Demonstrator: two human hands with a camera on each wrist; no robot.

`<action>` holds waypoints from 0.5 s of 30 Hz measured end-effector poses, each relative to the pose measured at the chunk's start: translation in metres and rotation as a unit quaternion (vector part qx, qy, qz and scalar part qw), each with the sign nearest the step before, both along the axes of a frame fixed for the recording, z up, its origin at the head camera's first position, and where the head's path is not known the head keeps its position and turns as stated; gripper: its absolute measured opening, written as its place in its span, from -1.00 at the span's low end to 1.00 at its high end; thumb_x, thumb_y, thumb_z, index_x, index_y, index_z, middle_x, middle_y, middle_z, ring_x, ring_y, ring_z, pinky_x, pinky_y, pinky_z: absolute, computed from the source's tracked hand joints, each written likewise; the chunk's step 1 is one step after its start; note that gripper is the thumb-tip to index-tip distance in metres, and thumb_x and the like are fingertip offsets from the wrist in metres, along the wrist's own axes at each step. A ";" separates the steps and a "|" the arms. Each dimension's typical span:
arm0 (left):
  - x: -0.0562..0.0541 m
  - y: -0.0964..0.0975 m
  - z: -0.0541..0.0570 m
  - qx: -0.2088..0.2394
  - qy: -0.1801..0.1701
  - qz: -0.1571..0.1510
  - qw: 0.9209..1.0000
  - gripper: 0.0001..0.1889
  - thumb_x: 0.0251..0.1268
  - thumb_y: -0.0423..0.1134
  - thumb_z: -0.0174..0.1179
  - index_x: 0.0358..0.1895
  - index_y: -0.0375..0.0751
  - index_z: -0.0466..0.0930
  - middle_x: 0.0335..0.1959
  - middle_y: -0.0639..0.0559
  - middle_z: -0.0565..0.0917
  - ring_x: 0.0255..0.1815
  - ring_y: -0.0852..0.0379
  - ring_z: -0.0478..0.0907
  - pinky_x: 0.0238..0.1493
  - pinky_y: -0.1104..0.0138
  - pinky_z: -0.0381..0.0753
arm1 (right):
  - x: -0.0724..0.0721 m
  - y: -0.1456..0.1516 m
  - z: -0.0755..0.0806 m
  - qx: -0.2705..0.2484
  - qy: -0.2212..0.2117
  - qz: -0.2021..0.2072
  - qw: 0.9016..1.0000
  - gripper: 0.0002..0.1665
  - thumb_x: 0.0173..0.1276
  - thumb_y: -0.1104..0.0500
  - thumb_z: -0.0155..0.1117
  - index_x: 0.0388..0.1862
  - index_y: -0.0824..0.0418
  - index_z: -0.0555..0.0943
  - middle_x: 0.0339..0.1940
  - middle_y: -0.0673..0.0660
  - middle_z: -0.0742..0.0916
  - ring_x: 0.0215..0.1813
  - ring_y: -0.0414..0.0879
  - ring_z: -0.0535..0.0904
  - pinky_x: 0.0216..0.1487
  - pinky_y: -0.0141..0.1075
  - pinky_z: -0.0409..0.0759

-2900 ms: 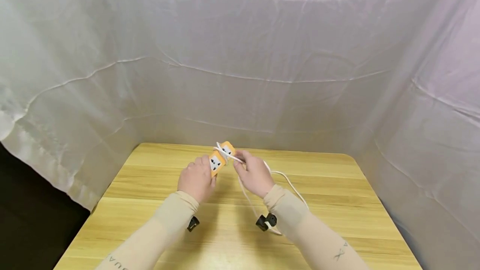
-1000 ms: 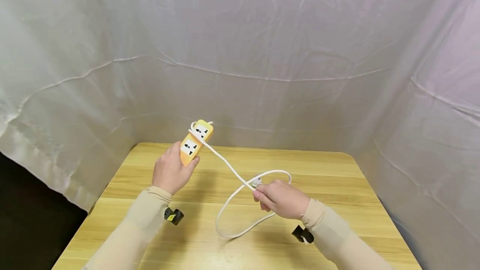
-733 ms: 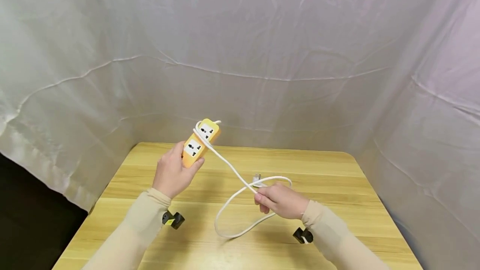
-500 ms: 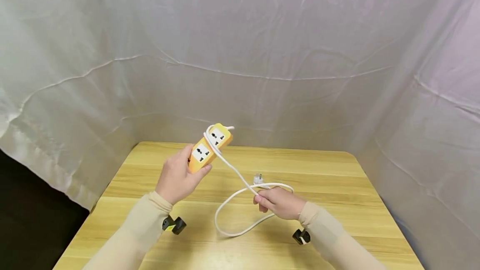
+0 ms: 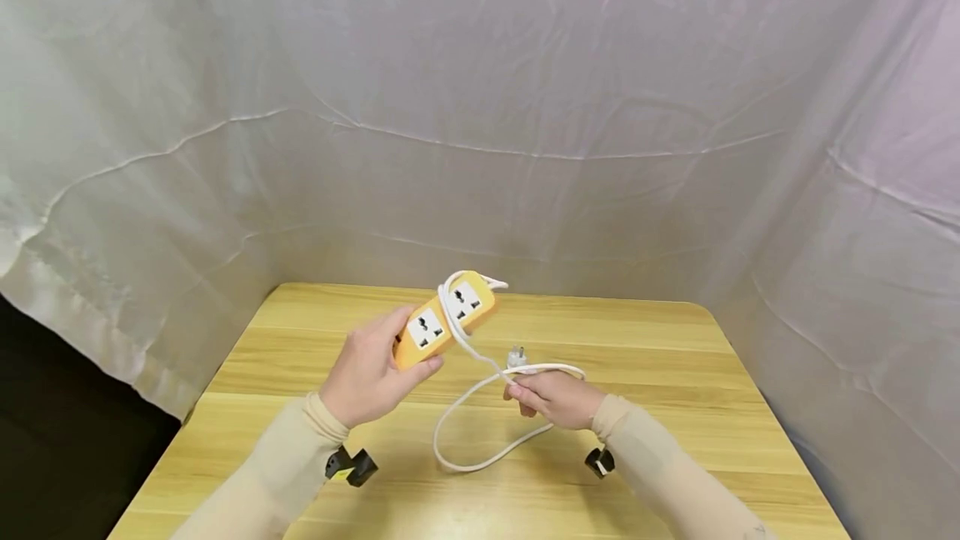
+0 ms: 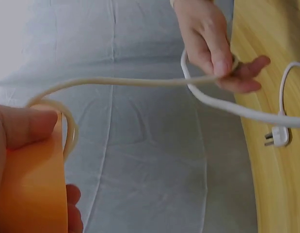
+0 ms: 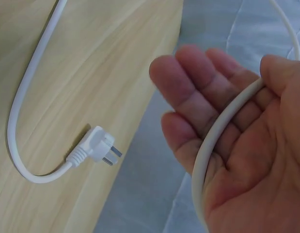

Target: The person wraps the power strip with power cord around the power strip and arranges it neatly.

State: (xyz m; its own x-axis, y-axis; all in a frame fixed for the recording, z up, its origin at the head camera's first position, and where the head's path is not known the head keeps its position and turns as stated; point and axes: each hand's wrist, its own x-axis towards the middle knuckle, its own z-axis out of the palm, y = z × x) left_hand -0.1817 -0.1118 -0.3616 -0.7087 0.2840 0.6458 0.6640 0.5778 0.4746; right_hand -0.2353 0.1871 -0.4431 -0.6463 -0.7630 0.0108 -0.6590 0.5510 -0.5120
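Observation:
My left hand grips the lower end of a yellow-orange power strip, held up with its two white socket faces showing. A white power cord wraps around the strip's upper half and runs down to my right hand. There the cord crosses the palm, pinched under the thumb, while the other fingers curl loosely. Past that hand it forms a wide loop over the table. The cord's white plug lies on the wood, prongs pointing away from the cord.
The light wooden table has rounded far corners. Grey-white fabric hangs close behind it and along both sides. A small black camera sits under each wrist, the left and the right. Dark space shows at far left.
My right hand has drawn the cord rightward from the strip. Over the last second my left hand has shifted right and lower, tilting the strip further right and bringing it closer to the right hand.

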 end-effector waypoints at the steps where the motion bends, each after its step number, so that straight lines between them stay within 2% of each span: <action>1: 0.001 0.001 0.000 -0.001 0.000 -0.012 1.000 -0.46 -0.03 -0.12 0.46 0.05 -0.20 0.52 -0.33 0.09 0.62 -0.49 0.27 0.45 -0.56 0.42 0.44 | -0.002 -0.001 0.000 0.001 -0.011 0.004 1.000 -0.61 0.59 -0.01 -0.21 -0.08 0.07 0.60 -0.49 -0.11 0.63 -0.37 -0.29 0.57 -0.20 -0.34 0.54; 6: 0.007 0.009 -0.003 -0.011 0.008 -0.081 0.997 -0.42 -0.01 -0.17 0.46 0.12 -0.22 0.50 -0.25 0.09 0.64 -0.45 0.29 0.48 -0.52 0.47 0.49 | -0.010 -0.005 -0.002 0.012 -0.039 0.011 0.999 -0.61 0.59 -0.01 -0.19 -0.06 0.08 0.61 -0.49 -0.11 0.63 -0.34 -0.29 0.57 -0.15 -0.33 0.53; 8: 0.008 0.012 -0.004 -0.021 0.016 -0.106 0.994 -0.42 -0.01 -0.18 0.45 0.13 -0.23 0.50 -0.22 0.08 0.65 -0.43 0.30 0.49 -0.49 0.50 0.49 | -0.014 -0.007 -0.003 0.017 -0.045 0.005 0.999 -0.62 0.58 -0.01 -0.17 -0.11 0.06 0.62 -0.49 -0.10 0.63 -0.34 -0.28 0.57 -0.16 -0.32 0.53; 13: 0.011 0.018 -0.007 -0.038 0.032 -0.147 0.988 -0.44 -0.01 -0.18 0.44 0.11 -0.19 0.50 -0.22 0.12 0.64 -0.44 0.33 0.46 -0.47 0.56 0.44 | -0.022 -0.007 -0.007 0.001 -0.077 0.003 0.997 -0.76 0.55 0.00 -0.08 -0.17 -0.02 0.55 -0.51 -0.06 0.64 -0.37 -0.20 0.59 -0.20 -0.33 0.52; 15: 0.012 0.019 -0.008 -0.042 0.035 -0.160 0.986 -0.45 -0.02 -0.19 0.44 0.10 -0.18 0.49 -0.24 0.13 0.63 -0.44 0.33 0.46 -0.46 0.57 0.44 | -0.024 -0.007 -0.008 -0.020 -0.105 0.011 0.994 -0.81 0.54 0.06 -0.03 -0.10 0.01 0.55 -0.50 0.01 0.66 -0.37 -0.14 0.61 -0.17 -0.29 0.54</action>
State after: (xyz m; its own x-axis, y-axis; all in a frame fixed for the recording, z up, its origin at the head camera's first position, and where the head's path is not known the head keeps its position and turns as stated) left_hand -0.1695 -0.0929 -0.3698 -0.5285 0.5399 0.6552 0.8482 0.3681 0.3809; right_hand -0.2597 0.1804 -0.4512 -0.6211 -0.7783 -0.0917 -0.5473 0.5145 -0.6601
